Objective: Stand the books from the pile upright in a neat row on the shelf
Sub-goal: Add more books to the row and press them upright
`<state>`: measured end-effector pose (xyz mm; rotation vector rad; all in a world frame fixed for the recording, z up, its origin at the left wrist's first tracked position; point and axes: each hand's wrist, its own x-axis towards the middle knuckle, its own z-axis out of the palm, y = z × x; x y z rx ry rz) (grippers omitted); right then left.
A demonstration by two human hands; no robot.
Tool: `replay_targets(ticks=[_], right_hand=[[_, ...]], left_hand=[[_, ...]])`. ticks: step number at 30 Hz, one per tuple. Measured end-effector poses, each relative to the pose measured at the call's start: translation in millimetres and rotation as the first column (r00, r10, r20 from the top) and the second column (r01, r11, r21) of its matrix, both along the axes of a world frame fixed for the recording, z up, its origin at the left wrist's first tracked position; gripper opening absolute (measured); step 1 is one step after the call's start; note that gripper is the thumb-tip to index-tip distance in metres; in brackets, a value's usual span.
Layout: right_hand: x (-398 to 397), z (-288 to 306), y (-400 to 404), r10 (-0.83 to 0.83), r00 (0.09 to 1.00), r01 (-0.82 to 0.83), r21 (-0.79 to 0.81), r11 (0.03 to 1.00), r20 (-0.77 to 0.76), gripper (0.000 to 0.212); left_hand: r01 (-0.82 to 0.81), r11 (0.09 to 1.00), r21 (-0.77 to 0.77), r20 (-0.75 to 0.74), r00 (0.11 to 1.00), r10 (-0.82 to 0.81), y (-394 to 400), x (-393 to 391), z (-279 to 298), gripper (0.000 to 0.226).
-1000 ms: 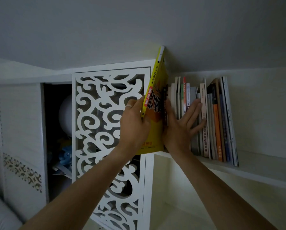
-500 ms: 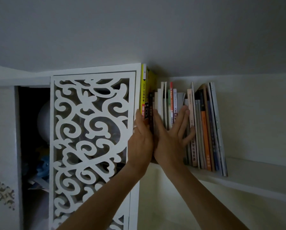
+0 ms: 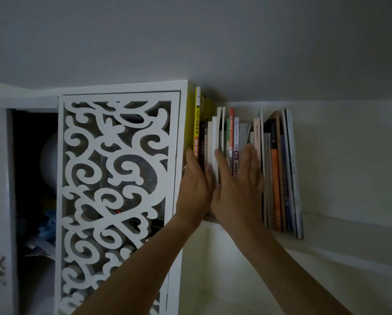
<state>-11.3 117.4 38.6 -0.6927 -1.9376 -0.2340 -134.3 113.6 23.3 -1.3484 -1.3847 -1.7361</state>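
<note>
Now slid fully upright since a moment ago, yellow book (image 3: pixel 197 123) at row's left end under flat left hand (image 3: pixel 193 187); right hand (image 3: pixel 238 189) fingers straight, close together, pressing spines on shelf (image 3: pixel 349 226); pile unseen, remainder unknowable.

Yellow book now upright at the left end of the shelf row.

A second ago the yellow book (image 3: pixel 197 123) leaned out at an angle near the centre of the frame, its cover showing and its top corner above the cabinet (image 3: pixel 120 178). Now only its spine faces out, standing straight against the cabinet side. The left hand (image 3: pixel 193 189) has moved from gripping its cover to lying against its spine, fingers extended. The right hand (image 3: pixel 238 189), earlier with fingers fanned across the neighbouring books (image 3: pixel 256 160), now lies flat on their spines with fingers together.
</note>
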Motion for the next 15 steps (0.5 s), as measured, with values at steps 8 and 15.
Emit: replay_targets(ticks=[8, 15], right_hand=[[80.4, -2.8, 24.2, 0.127, 0.930, -0.008, 0.326, 0.945, -0.344, 0.049], [114.1, -23.4, 80.7, 0.328, 0.919, -0.384, -0.313, 0.869, -0.219, 0.079]], left_hand=[[-0.274, 0.947, 0.166, -0.322, 0.893, 0.314, 3.2, -0.9, -6.5, 0.070], [-0.421, 0.902, 0.098, -0.302, 0.851, 0.430, -2.1, 1.2, -6.5, 0.066]])
